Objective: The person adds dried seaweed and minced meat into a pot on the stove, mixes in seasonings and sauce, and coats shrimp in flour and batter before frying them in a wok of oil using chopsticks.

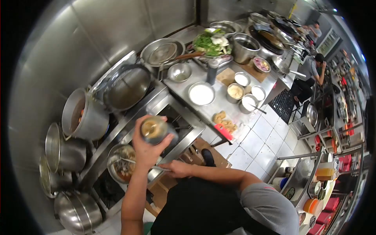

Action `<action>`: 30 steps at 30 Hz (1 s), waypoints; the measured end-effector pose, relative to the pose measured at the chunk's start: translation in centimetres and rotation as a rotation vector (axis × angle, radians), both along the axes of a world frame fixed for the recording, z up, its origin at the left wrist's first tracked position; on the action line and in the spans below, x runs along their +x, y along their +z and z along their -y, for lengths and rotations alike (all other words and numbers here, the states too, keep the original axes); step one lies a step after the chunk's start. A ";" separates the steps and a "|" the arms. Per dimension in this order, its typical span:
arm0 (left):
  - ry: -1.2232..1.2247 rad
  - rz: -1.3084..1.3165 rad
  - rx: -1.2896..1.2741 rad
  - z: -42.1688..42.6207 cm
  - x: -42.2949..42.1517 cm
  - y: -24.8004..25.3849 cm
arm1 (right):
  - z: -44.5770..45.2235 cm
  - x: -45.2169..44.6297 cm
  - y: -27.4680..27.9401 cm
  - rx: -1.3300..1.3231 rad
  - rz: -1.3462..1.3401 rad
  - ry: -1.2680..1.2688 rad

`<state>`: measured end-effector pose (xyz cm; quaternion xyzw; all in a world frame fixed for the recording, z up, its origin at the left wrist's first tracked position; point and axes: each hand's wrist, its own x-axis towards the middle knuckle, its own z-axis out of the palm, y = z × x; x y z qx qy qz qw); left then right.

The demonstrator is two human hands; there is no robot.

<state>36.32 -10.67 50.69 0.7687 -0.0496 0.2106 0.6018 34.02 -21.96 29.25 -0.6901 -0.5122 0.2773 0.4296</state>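
Standing at the left of the frame, a deep, dull-metal stockpot (96, 122) neighbours a broad, round-bottomed wok (127, 94). Lower left of centre, a round metal pan (112, 158) contains chunky brown food. Near the centre, the left hand (145, 152) has its grip wrapped around a rounded, see-through jar (154, 131) with brownish contents. Just right and below, the right hand (180, 169) grips a slim metal handle (158, 168) pointing panward. Upper right of centre, a shallow bowl (201, 94) of smooth white contents rests on the steel table (223, 103). At lower right, red marking on the grey sleeve (270, 203) is too blurred to read.
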 end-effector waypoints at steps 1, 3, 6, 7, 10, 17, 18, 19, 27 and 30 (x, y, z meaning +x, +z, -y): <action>-0.069 0.017 -0.025 2.0 2.6 -0.3 | -0.3 0.3 -0.8 0.199 -0.062 -0.020; -0.110 0.012 0.024 5.9 8.5 -2.0 | 0.1 1.6 -0.5 0.178 -0.283 0.020; -0.165 0.020 -0.006 12.8 16.8 -3.6 | 2.0 4.0 3.8 -0.026 -0.727 0.157; -0.189 0.022 -0.039 14.6 19.6 -5.2 | 2.4 4.6 3.9 -0.086 -0.916 0.205; -0.208 0.004 -0.057 19.0 25.8 -8.7 | 2.7 5.3 2.2 -0.174 -0.886 0.224; -0.008 0.039 0.010 24.4 33.3 -14.2 | 9.9 9.0 4.2 0.553 -0.001 -0.037; 0.011 0.033 0.006 24.9 33.6 -13.3 | 11.2 9.6 4.1 0.556 -0.012 -0.007; 0.024 0.033 0.006 25.4 34.1 -13.5 | 12.7 10.1 4.0 0.396 -0.034 -0.038; 0.131 0.079 -0.023 25.3 35.9 -12.2 | 18.2 15.0 3.9 0.117 0.016 -0.280; 0.121 0.042 0.012 25.0 37.1 -12.9 | 19.3 16.1 2.9 0.053 0.038 -0.338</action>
